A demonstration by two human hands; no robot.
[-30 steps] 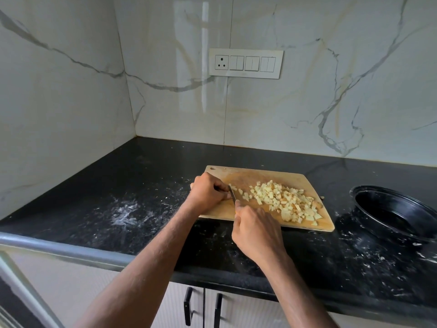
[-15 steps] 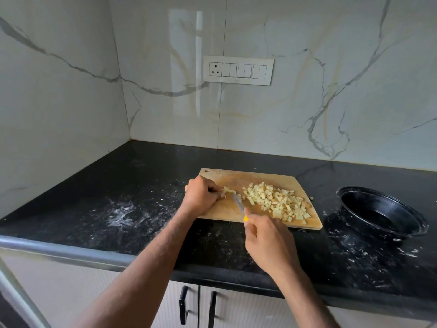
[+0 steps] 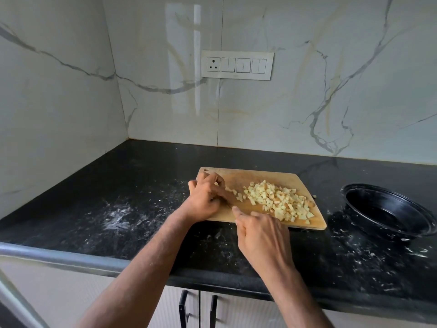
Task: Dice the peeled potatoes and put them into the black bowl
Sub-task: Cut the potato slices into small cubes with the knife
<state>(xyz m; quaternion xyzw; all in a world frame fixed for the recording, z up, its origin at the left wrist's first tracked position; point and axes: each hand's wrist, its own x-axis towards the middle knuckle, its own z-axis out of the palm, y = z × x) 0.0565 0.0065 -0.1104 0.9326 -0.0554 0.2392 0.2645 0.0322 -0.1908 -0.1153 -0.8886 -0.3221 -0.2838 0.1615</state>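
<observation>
I am gripping the last potato bit in my left hand, right hand gripping the knife; diced pile waiting on board, black bowl looking empty.

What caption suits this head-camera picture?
Two hands, left hand and right hand, dice potato on a wooden board beside an empty black bowl.

Bare forearms, no sleeves seen; hands bare, seemingly no rings.

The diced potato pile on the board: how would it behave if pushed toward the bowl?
The diced potato pile is loose small cubes, so it would likely scatter rather than slide together. Pieces look moist, perhaps sticking to the cutting board. Blocky shapes probably won't roll far.
</observation>
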